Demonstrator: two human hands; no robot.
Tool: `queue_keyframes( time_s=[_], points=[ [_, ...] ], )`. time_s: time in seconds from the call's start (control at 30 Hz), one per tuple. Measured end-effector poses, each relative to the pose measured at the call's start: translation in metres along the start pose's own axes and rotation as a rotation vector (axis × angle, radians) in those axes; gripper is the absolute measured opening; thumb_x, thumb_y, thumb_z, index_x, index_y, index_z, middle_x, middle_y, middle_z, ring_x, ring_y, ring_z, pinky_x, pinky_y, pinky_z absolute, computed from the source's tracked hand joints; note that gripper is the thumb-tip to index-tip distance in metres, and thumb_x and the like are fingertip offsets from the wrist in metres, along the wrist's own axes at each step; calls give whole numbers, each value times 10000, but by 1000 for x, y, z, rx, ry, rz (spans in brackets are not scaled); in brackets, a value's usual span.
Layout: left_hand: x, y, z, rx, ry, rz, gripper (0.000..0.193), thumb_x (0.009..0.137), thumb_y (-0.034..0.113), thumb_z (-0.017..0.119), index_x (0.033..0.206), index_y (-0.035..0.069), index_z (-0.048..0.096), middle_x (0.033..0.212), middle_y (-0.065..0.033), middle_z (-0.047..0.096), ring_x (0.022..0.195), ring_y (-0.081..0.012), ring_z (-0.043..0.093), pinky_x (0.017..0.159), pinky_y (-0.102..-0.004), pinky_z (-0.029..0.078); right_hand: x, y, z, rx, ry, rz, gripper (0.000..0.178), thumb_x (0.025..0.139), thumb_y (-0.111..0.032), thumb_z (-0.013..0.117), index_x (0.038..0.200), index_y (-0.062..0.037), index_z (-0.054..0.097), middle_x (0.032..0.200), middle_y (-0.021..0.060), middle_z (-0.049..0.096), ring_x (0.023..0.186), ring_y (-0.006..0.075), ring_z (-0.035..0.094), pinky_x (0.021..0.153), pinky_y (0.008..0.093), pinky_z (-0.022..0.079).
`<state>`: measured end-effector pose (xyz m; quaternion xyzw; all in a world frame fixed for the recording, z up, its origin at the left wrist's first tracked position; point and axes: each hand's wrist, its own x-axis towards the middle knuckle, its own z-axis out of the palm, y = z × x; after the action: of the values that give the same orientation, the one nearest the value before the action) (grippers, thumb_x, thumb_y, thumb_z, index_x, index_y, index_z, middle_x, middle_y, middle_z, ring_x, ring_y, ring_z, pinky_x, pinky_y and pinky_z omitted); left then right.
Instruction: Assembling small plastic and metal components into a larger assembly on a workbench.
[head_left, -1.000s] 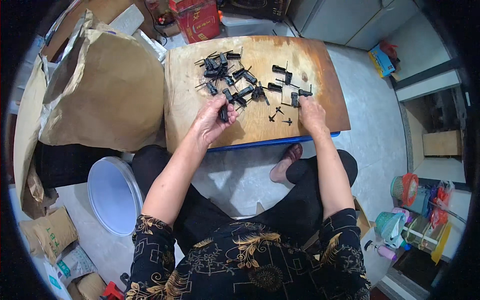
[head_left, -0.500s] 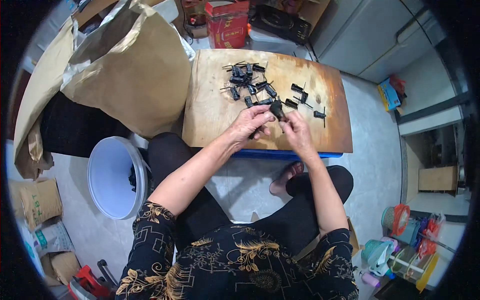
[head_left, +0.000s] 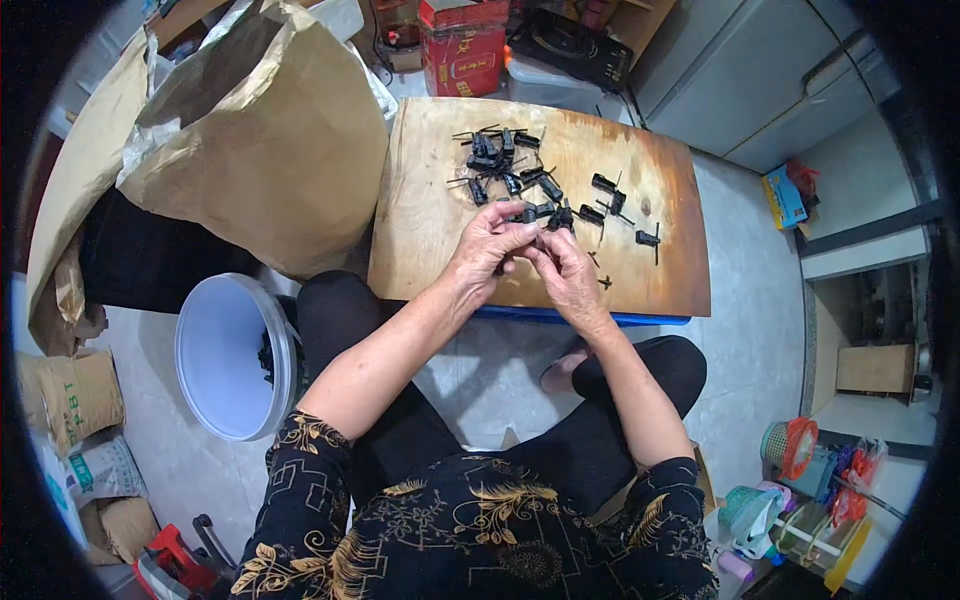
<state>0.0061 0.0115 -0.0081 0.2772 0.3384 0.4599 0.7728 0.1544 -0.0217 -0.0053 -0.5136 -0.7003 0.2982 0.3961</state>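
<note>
My left hand (head_left: 490, 248) is closed on a small black plastic part (head_left: 529, 213), which sticks out beyond the thumb and fingertips. Close against it, my right hand (head_left: 566, 278) has its fingertips pinched together; whatever lies between them is hidden. Both hands are over the front of a wooden board (head_left: 430, 235). Behind them lies a loose cluster of black plastic parts with thin stems (head_left: 505, 150). Several more of these parts (head_left: 618, 203) are spread to the right, and a tiny black piece (head_left: 605, 283) rests beside my right hand.
On my left stand a large brown paper sack (head_left: 265, 150) and a white bucket (head_left: 225, 350) with black pieces inside. A red box (head_left: 463, 50) and a black flat appliance (head_left: 570, 50) are behind the board. Baskets and bags (head_left: 800, 490) sit at lower right.
The dark piece held up between both hands is no longer raised there. My right hand has come lower and closer to the left. Tiny black pieces now show on the board beside it.
</note>
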Motion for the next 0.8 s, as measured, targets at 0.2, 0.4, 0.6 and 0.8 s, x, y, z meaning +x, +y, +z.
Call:
queue_keyframes(
  time_s=[0.2, 0.4, 0.6, 0.8],
  points=[
    [-2, 6, 7, 290, 67, 59, 400, 752, 115, 695, 1105, 77, 510, 784, 0, 570, 598, -62, 557, 428, -153, 346, 3, 5, -10, 306, -23, 302, 268, 942, -221, 418, 1078, -16, 523, 645, 21, 492, 597, 102, 488, 551, 244, 405],
    [-2, 3, 11, 438, 76, 108, 375, 742, 94, 679, 1092, 92, 544, 765, 13, 536, 591, -56, 523, 445, -159, 345, 7, 0, -7, 523, -117, 435, 415, 944, -352, 402, 1246, -67, 414, 595, -42, 442, 459, 26, 344, 405, 171, 260],
    [0, 6, 17, 467, 99, 99, 351, 742, 41, 655, 1079, 75, 565, 722, 14, 521, 606, -59, 513, 502, -184, 394, 14, -7, -8, 559, -152, 489, 427, 941, -349, 409, 1267, -74, 382, 581, -58, 417, 444, 17, 324, 380, 174, 242],
    [9, -9, 9, 532, 117, 202, 325, 737, -4, 633, 1049, 80, 606, 704, 25, 507, 626, -64, 490, 562, -204, 435, 16, -5, -4, 611, -142, 508, 380, 942, -335, 409, 1224, -81, 398, 568, -66, 400, 434, 16, 318, 367, 177, 240]
  ],
)
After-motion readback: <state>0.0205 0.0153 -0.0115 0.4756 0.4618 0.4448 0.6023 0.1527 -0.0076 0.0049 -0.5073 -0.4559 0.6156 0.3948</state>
